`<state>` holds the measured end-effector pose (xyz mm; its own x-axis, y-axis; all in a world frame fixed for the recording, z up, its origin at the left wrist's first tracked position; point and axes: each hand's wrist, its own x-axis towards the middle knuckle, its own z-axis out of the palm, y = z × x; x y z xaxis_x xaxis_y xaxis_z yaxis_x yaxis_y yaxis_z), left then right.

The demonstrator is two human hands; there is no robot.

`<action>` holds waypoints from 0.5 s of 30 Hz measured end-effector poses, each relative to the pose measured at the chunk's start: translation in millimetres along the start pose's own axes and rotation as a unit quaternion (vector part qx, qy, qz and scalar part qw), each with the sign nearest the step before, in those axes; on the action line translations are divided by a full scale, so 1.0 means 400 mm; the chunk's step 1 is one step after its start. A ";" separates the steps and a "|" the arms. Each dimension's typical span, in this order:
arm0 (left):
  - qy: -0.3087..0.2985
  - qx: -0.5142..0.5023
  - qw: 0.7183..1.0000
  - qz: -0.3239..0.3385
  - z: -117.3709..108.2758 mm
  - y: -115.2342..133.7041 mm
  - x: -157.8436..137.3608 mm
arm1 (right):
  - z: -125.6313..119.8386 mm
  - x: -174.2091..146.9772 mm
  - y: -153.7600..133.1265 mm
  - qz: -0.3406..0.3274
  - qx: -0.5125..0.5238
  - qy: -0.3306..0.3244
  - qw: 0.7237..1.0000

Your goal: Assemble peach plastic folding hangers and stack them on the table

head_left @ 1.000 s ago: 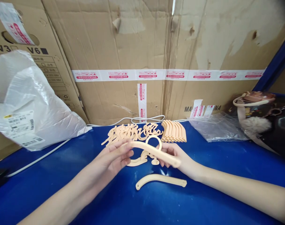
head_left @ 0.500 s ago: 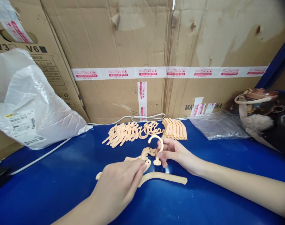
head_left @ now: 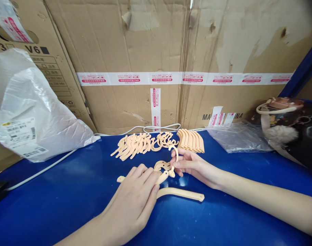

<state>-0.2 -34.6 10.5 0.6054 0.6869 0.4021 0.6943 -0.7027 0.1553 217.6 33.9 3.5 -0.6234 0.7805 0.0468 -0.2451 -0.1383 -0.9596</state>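
My left hand is closed round a cream plastic hanger arm, whose holed end sticks out past my thumb; most of it is hidden under the hand. Between thumb and fingers, my right hand grips a cream hanger hook, its curve upward and its round base close to the holed end. Whether the two parts touch, I cannot tell. Another curved hanger arm lies on the table just in front. Behind the hands rests a short curved piece with holes.
Along the back of the blue table lie a pile of curved pieces, several loose hooks and a row of hanger arms. A white bag stands left, a clear plastic bag right. Cardboard boxes rise behind.
My left hand has shifted slightly right and up with the hanger arm, bringing its holed end nearer the hook's base. In my right hand the hook has turned, showing its curve more narrowly.
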 end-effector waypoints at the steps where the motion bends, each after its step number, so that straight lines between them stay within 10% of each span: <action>1: -0.001 -0.001 1.000 0.002 0.000 0.001 0.000 | -0.001 0.001 0.001 0.001 0.003 0.002 1.000; 15: 0.071 0.108 0.990 0.056 0.032 -0.013 -0.002 | -0.007 -0.001 0.005 -0.006 -0.029 0.018 0.999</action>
<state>0.9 -29.2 -2.2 0.6335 0.5625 0.5313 0.7016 -0.7072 -0.0878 219.2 35.0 0.8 -0.5942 0.8028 0.0487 -0.2079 -0.0948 -0.9736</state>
